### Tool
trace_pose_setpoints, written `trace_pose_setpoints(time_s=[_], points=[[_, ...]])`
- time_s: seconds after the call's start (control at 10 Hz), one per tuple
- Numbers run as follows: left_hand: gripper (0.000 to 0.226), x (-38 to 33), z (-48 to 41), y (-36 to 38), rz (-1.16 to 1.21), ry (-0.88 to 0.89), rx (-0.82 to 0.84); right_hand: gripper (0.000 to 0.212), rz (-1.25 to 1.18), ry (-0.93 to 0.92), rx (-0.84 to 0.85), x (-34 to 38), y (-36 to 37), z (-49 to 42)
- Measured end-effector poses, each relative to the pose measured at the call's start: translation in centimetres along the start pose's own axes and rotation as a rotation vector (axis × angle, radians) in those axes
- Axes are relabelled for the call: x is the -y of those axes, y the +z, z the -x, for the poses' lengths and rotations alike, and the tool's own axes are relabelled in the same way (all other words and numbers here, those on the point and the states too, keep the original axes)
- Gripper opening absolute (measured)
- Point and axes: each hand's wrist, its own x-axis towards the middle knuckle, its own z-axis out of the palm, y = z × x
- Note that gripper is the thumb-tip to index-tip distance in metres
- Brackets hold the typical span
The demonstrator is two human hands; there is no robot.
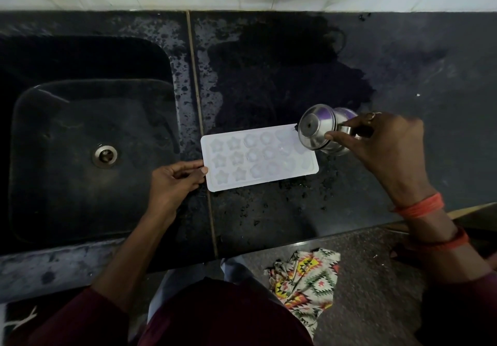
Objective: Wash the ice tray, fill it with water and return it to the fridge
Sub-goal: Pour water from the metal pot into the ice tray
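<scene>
Sink [40, 157]: dark stone basin, round steel drain.
My left hand [172, 181]: fingertips pinched the tray's left edge.
Ice tray [258, 157]: white plastic, star-shaped and round cells, flat on the wet counter [269, 216].
My right hand [382, 144]: gripped a tilted steel pot [320, 130].

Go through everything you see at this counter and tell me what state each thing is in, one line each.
White plastic ice tray: flat on the counter, cavities up.
Steel water pot: tipped sideways over the tray's right end.
Left hand: holding the tray's left edge.
Right hand: gripping the pot.
Dark stone sink: looks drained, nothing in it.
Black stone counter: wet, with splashes.
Patterned cloth: crumpled on the floor.
</scene>
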Motion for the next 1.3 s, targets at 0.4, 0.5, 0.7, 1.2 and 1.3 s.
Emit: trace_pose_setpoints(time_s=[0.4, 0.5, 0.7, 1.2, 1.3], points=[[0.015, -0.3, 0.1, 0.0, 0.0, 0.019, 0.008, 0.04, -0.106, 0.049, -0.014, 0.8, -0.7, -0.1], [0.015, -0.3, 0.2, 0.0, 0.003, 0.021, 0.008, 0.039, -0.119, 0.043, -0.021, 1.0, -0.6, 0.1], [0.014, -0.3, 0.1, -0.1, 0.005, 0.022, 0.014, 0.041, -0.14, 0.003, -0.011, 1.7, 0.6, 0.6], [0.014, -0.2, 0.1, -0.2, 0.016, 0.015, 0.017, 0.037, -0.05, -0.054, -0.039, 2.0, 2.2, 1.0], [0.014, -0.2, 0.1, -0.2, 0.015, 0.017, 0.016, 0.036, -0.057, -0.059, -0.046, 2.2, 2.1, 1.1]])
